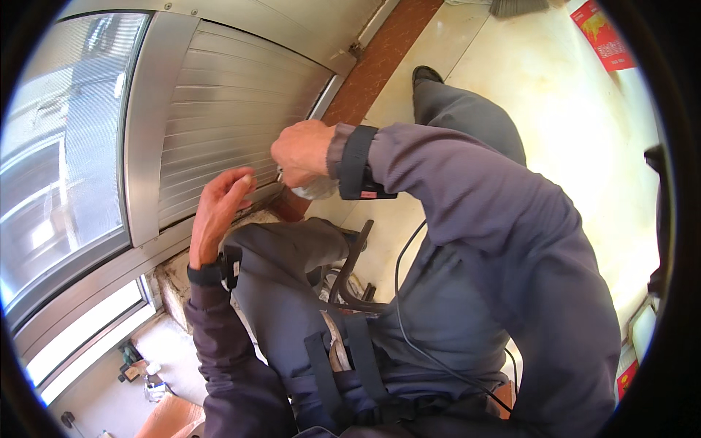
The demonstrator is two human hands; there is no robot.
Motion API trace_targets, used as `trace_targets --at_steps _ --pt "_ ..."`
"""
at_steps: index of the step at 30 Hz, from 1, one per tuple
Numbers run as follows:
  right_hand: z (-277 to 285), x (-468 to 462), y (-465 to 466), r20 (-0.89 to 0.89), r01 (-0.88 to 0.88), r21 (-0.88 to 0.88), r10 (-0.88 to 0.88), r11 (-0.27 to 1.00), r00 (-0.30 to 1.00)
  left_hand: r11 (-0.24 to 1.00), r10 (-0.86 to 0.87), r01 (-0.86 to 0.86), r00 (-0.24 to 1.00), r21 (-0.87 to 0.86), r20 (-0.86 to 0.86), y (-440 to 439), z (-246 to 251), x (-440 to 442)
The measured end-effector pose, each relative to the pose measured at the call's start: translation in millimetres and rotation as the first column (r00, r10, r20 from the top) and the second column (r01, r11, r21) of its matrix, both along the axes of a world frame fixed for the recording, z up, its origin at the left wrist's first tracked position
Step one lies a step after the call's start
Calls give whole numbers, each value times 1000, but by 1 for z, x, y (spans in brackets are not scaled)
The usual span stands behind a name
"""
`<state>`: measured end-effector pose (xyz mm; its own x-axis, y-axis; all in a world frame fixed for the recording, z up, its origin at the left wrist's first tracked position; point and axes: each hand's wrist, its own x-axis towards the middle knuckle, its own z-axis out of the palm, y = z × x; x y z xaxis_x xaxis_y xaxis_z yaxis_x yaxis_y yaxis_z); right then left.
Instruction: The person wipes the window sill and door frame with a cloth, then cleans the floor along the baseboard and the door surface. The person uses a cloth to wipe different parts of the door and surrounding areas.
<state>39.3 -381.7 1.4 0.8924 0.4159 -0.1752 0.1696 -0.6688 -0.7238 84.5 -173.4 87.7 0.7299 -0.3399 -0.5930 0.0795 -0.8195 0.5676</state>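
My right hand is curled near the lower edge of a ribbed metal door panel. A small shiny metal piece shows at its fingers, and a whitish, partly see-through thing lies just under the hand; whether the hand holds it cannot be told. To the left, my left hand is raised before the same panel, fingers bent and thumb near the fingertips, with nothing visible between them. Both wrists wear black straps with small devices.
A glass pane in a metal frame stands at the left. Below it, small objects lie on a white surface. A dark curved chair part is between my legs, and a black cable crosses my lap. Red printed packaging lies at upper right.
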Motion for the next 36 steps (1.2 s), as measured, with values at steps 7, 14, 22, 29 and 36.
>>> trace_targets --at_steps 7,14,22,29,36 --pt "8 -8 -6 -12 -168 -133 168 977 986 939 -327 325 945 115 0 -56 4 3" --pt "-6 1 1 4 -146 -224 151 963 989 961 -278 278 960 11 39 -45 -31 13" --pt "-43 18 -1 -138 -57 -307 15 950 990 925 -379 375 907 58 186 -54 -58 20" --pt "-80 36 6 -323 15 -215 -86 977 943 901 -404 433 855 -17 325 -22 -89 16" --pt "-128 52 5 -431 182 -44 -183 982 884 844 -526 536 836 -25 157 17 -99 29"
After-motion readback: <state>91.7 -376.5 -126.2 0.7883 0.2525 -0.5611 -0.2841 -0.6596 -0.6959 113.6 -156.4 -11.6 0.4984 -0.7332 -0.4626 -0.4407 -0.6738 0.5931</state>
